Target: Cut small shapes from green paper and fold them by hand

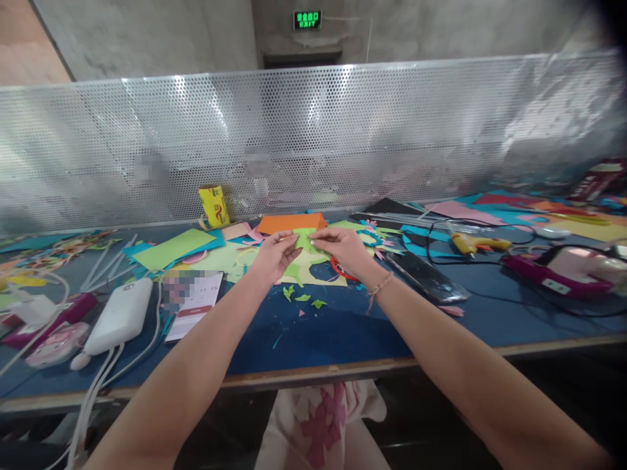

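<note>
Between my two hands is a small piece of light green paper (305,241), raised just above the table. My left hand (277,256) pinches its left side with thumb and fingers. On the other side, my right hand (345,247) pinches the right edge. Beneath them lies a pale yellow-green cut sheet (255,273). Small green paper scraps (304,297) are scattered on the blue table (313,346) nearer to me. Red-handled scissors (340,267) appear to lie beside my right wrist, partly hidden by it.
A phone with a lit screen (196,303) and a white power bank (122,313) with cables lie left. A dark phone (426,277), a yellow glue gun (477,244) and a purple power strip (558,277) are right. A perforated metal divider (313,137) stands behind.
</note>
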Demonstrator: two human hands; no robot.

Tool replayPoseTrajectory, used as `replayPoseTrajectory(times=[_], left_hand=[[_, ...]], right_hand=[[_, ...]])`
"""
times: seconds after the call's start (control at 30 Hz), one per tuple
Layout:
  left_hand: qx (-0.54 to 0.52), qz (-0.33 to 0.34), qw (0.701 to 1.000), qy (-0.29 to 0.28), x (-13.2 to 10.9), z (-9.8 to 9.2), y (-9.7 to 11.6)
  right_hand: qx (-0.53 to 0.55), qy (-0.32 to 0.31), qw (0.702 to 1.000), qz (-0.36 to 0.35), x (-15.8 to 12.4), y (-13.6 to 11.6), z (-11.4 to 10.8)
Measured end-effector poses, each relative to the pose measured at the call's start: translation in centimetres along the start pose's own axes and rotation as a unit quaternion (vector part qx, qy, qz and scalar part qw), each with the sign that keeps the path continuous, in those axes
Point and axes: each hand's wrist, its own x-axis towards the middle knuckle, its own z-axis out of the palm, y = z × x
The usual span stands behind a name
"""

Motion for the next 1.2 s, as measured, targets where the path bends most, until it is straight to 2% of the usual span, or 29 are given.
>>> replayPoseTrajectory(times=[0.07, 0.17, 0.3, 0.43, 0.6, 0.9, 0.97, 1.2], left_hand=[[0.011, 0.022, 1.0, 0.002, 0.0, -0.1, -0.1], [0.07, 0.102, 0.992, -0.005, -0.1, -0.1, 0.0], [0.18, 0.185, 0.966, -0.018, -0.3, -0.1, 0.3], [0.248, 0.204, 0.946, -0.029, -0.3, -0.3, 0.5], [0.28, 0.244, 0.928, -0.044, -0.2, -0.6, 0.6], [0.312, 0.281, 0.908, 0.011, -0.5, -0.7, 0.4], [0.304, 0.277, 0.911, 0.012, -0.5, -0.6, 0.4], [0.246, 0.244, 0.937, -0.042, -0.4, -0.5, 0.2]], right_hand=[[0.048, 0.009, 0.999, 0.009, 0.1, 0.3, 0.0], [0.099, 0.017, 0.995, 0.018, 0.3, 0.8, 0.0], [0.099, 0.016, 0.995, 0.02, 0.5, 1.3, -0.1], [0.117, 0.01, 0.993, 0.026, 0.6, 1.3, -0.2], [0.17, 0.005, 0.984, 0.054, 0.5, 0.8, -0.1], [0.23, -0.013, 0.97, 0.072, 0.4, 0.4, 0.2], [0.244, -0.01, 0.966, 0.08, 0.3, 0.4, 0.3], [0.253, -0.011, 0.963, 0.089, 0.3, 0.3, 0.3]])
